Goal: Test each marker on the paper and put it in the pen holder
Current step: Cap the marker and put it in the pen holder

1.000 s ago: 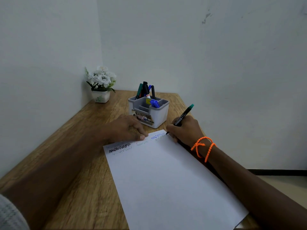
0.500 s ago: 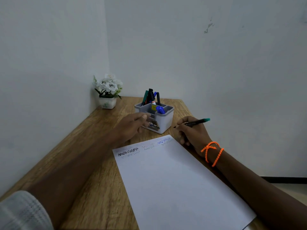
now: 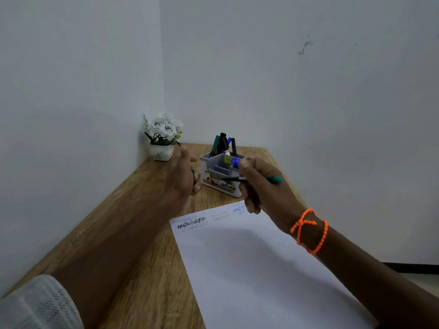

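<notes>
Your right fingers curl round the green marker, pinching it near the tip end, while your right hand hovers above the far edge of the paper, just in front of the pen holder. The marker lies almost level, its long axis running left to right: the dark tip points left, across the holder's front label, and the green tail sticks out to the right past your knuckles. Your left hand is raised beside the holder's left wall, fingers loosely bent; a small green piece shows at the fingers, but you cannot tell from this blurred view how they hold it.

The holder is grey with several compartments; a few markers stand upright in its back section, and a blue cap sits at its right rim. The paper carries short zigzag test marks in black, pink and blue along its far edge.

All of this rests on a wooden desk pushed into a corner of plain white walls. A small white pot of white flowers stands in that corner, left of the holder. An orange beaded band circles your right wrist.
</notes>
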